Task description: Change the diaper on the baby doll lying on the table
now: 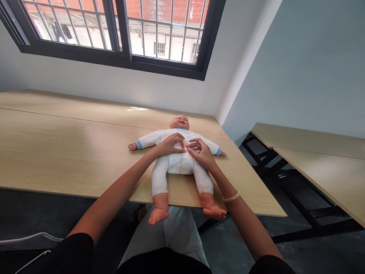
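A baby doll (181, 163) lies on its back on the wooden table, head toward the window and arms spread wide. It wears a white top (149, 139) with blue cuffs and collar, and white cloth covers its legs. Its bare feet hang past the table's near edge. Over the belly, my left hand (173, 144) curls thumb and fingertips together at the front of the top. Facing it, my right hand (201, 151) makes a similar pinch on the other side, a small gap between the two. A bit of pink shows at the doll's front. The fingers partly hide the cloth.
The wooden table (71, 152) stretches left and back to the wall under a barred window (165, 34). To the right, across a gap, stands a second table (322, 160) with black legs. A white cable (31, 238) runs at the lower left.
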Motion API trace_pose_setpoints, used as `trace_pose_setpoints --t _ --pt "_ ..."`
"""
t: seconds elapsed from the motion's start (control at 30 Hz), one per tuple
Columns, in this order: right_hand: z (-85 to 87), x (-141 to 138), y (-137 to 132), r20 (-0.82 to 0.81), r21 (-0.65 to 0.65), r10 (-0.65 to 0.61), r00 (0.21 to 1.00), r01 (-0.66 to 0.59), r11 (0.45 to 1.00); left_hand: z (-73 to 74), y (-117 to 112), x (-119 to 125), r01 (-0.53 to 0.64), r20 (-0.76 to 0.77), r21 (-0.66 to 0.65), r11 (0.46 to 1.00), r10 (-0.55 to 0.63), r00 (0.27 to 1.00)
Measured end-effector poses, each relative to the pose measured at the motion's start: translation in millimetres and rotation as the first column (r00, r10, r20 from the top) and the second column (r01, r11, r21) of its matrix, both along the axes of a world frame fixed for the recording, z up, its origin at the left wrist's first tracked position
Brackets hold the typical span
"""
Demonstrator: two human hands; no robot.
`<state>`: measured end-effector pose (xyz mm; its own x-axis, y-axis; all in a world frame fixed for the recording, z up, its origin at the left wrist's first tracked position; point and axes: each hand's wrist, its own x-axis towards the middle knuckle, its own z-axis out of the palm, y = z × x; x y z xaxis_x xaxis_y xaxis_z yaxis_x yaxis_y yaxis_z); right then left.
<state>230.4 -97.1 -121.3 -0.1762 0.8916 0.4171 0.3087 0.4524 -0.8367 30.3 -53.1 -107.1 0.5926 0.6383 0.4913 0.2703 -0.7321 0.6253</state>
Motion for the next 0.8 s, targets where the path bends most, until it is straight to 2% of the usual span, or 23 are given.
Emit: trace_pose_setpoints --t 0.23,0.4,0.53,0.63,0.7,0.8 --pt "0.7 -2 -2 0.105 0.081 -0.028 0.994 0.02 0.997 3.0 -3 -3 -0.043 -0.056 -0.012 0.999 0.042 0.998" --pt "-1.3 -6 -1 0.217 0.155 0.04 0.975 -0.075 0.985 -2.0 0 -3 -0.04 -0.056 -0.034 0.999 0.038 0.998" --pt "-1.8 -7 -1 0.272 0.214 -0.043 0.961 -0.017 0.977 -5.4 1 -1 -0.034 -0.056 -0.043 0.999 0.031 0.998" --pt "0.3 -5 -2 0.364 0.265 -0.054 0.93 -0.048 0.963 -2.9 3 -3 -0.04 -0.012 -0.077 0.996 0.039 0.999" --pt "1.8 -4 -2 0.398 0.264 -0.04 0.916 -0.073 0.962 0.5 6 -11 -0.071 0.041 -0.092 0.993 0.075 0.996" --pt "2.7 -3 -2 0.41 0.268 -0.066 0.91 -0.051 0.962 4.2 12 -36 -0.202 0.114 -0.206 0.957 0.229 0.967"
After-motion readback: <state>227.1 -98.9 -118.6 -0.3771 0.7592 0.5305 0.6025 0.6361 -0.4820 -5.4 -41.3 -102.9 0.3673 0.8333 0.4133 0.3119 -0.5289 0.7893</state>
